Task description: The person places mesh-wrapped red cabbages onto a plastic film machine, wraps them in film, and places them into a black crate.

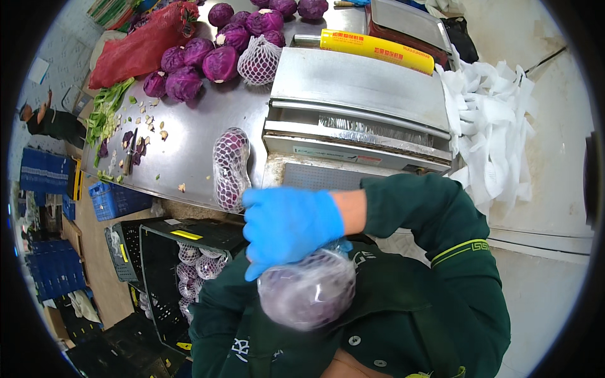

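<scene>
Basically, the wrapped purple cabbage (307, 291) is in front of the person's dark green jacket (409, 315), just below the right hand (287, 227). Right fingers look bent, tips hidden; can't tell if they're grasping it. Left hand hidden, grip unclear. Best handling, probably: support the weight underneath, smooth the clear film (283, 296) taut, press lightly to avoid tears.

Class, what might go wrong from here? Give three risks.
The wrapped cabbage, by the right hand, is off the table, so it might drop.
The netted bundle lies at the near edge; a bump might knock it off.
The knife lies loose beside scraps; a careless grab might mean a cut.
</scene>
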`<state>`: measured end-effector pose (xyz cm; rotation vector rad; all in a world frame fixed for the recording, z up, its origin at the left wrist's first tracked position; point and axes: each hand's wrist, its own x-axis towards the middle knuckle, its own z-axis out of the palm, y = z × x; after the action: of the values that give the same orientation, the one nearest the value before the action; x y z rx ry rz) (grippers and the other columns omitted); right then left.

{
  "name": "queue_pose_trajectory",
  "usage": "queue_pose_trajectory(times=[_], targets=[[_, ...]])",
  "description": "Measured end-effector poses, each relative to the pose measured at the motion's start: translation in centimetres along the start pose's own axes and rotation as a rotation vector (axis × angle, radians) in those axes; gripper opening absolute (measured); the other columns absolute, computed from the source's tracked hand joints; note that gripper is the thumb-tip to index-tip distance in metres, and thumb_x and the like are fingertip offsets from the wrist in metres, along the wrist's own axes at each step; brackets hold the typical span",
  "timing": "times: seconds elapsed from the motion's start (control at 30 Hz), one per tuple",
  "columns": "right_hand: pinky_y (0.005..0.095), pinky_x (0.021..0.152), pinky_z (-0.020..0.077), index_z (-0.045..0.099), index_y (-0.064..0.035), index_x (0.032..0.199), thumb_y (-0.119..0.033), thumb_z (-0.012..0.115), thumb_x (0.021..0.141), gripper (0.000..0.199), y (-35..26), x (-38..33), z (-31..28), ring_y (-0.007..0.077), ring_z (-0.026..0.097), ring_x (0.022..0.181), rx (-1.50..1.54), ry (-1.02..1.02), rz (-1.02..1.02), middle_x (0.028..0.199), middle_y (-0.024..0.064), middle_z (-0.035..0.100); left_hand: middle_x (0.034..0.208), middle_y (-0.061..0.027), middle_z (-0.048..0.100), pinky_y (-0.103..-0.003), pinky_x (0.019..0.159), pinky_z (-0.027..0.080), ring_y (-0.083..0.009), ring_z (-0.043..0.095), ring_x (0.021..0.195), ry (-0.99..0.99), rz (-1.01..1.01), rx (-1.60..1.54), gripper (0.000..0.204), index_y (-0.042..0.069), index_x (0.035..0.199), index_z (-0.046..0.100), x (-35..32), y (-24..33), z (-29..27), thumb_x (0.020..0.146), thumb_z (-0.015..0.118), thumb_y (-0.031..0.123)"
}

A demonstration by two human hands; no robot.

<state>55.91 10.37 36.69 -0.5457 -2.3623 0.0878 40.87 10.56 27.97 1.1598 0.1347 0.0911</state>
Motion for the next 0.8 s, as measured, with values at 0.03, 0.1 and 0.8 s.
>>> queue_pose_trajectory(times=[0.03, 0.1, 0.8], targets=[[0.0348, 0.067, 0.0404, 0.053, -0.0079, 0.066, -0.04, 0.06, 0.084, 0.038, 0.2, 0.2, 1.0, 0.0248, 0.05, 0.063, 0.168, -0.151, 0.081, 0.066, 0.0042, 0.049, 0.125, -0.0146, 0.057, -0.035, 0.1, 0.041, -0.0242, 0.051, 0.119, 0.01, -0.036, -0.044, 0.043, -0.001, 0.132, 0.046, -0.2, -0.8, 0.1, 0.094, 0.053, 0.018], [0.0341, 0.077, 0.0434, 0.061, -0.0055, 0.078, -0.039, 0.055, 0.091, 0.036, 0.9, 0.2, 3.2, 0.0248, 0.056, 0.074, 0.51, -0.452, 0.229, 0.078, 0.006, 0.057, 0.126, -0.0146, 0.056, -0.035, 0.1, 0.04, -0.0246, 0.051, 0.12, 0.04, -0.073, -0.117, 0.044, -0.001, 0.134, 0.045, -0.2, -2.4, 0.0, 0.094, 0.052, 0.017], [0.0306, 0.086, 0.0474, 0.056, -0.0031, 0.117, -0.026, 0.053, 0.095, 0.031, 8.8, -1.5, 5.1, 0.0183, 0.059, 0.1, 1.211, 0.386, 1.229, 0.111, 0.0087, 0.061, 0.121, -0.0165, 0.059, -0.034, 0.096, 0.047, -0.0215, 0.059, 0.107, 0.841, 0.299, -0.191, 0.058, -0.006, 0.122, 0.054, -4.1, 9.9, -10.3, 0.079, 0.071, 0.029]])
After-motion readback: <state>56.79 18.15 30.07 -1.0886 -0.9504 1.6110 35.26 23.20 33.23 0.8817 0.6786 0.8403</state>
